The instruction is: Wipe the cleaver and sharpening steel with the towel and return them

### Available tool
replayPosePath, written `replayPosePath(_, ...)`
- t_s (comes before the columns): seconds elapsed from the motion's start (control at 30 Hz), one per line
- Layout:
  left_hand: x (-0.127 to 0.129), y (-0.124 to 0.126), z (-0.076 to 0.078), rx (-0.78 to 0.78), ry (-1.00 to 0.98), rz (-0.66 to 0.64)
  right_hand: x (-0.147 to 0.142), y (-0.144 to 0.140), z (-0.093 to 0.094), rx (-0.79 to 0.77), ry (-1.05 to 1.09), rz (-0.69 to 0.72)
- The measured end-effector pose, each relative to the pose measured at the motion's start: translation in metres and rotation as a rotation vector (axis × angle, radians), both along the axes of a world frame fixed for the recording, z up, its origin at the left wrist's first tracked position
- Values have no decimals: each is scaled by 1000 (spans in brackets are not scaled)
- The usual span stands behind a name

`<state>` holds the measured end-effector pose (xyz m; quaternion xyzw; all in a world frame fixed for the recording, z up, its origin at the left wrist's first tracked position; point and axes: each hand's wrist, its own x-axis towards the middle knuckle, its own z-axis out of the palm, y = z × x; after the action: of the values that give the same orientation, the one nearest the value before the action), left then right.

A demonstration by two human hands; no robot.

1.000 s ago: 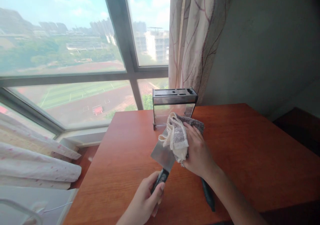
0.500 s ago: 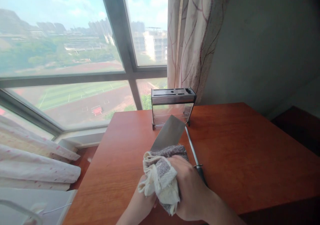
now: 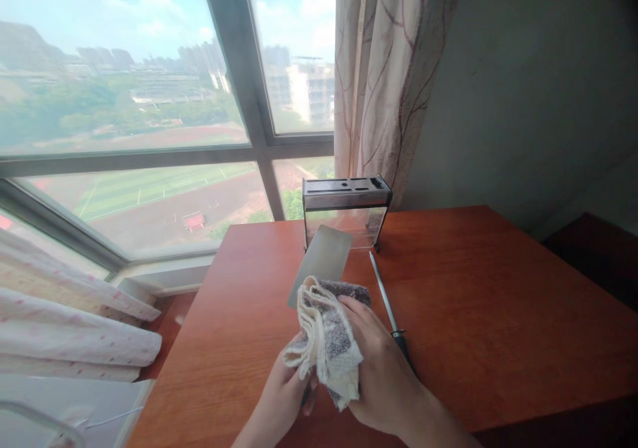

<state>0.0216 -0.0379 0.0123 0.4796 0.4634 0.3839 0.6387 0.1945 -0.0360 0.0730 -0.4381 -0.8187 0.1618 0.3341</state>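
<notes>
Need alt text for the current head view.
The right hand holds a bunched gray-and-cream cloth over the lower part of a cleaver held in the left hand. A sharpening rod and slotted block rest on the wooden table.

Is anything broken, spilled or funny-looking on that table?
Nothing stands out: no break or spill shows. The stand is upright on the table, with the rod lying near it. The left hand holds the knife, the right hand a cloth.

Clear-sided stand (image 3: 345, 199) upright, far side of counter (image 3: 498, 308). Metal rod (image 3: 384, 294) on it, tip near stand. Branch-print curtain (image 3: 391, 56) behind, grey-framed window (image 3: 149, 161) left, sports field (image 3: 149, 187) outside.
</notes>
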Motion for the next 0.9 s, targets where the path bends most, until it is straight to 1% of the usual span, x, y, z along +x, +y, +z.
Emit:
replayPosePath(0.1, -2, -5, -1, 6, 42, -55, 7, 12, -3, 25, -88, -77)
replayPosePath(0.3, -9, -11, 4, 44, 149, -174, 31, 51, -11, 110, -134, -267)
replayPosePath(0.4, -12, -12, 4, 71, 178, -217, 36, 65, -13, 151, -125, -343)
replayPosePath(0.43, -13, -13, 4, 77, 185, -224, 35, 65, -13, 158, -122, -347)
replayPosePath(0.5, -12, -12, 3, 82, 192, -224, 29, 60, -13, 159, -133, -312)
replayPosePath(0.63, -9, -9, -4, 56, 167, -173, 9, 33, -15, 88, -184, -139)
replayPosePath(0.7, -8, -8, -7, 53, 152, -140, 2, 19, -17, 52, -176, -82)
replayPosePath(0.73, -7, -8, -8, 54, 149, -128, -1, 15, -19, 47, -162, -76)
replayPosePath(0.8, -6, -8, -7, 58, 148, -122, -1, 13, -22, 65, -123, -111)
replayPosePath(0.9, -5, -11, -3, 68, 147, -149, 6, 25, -26, 123, -42, -212)
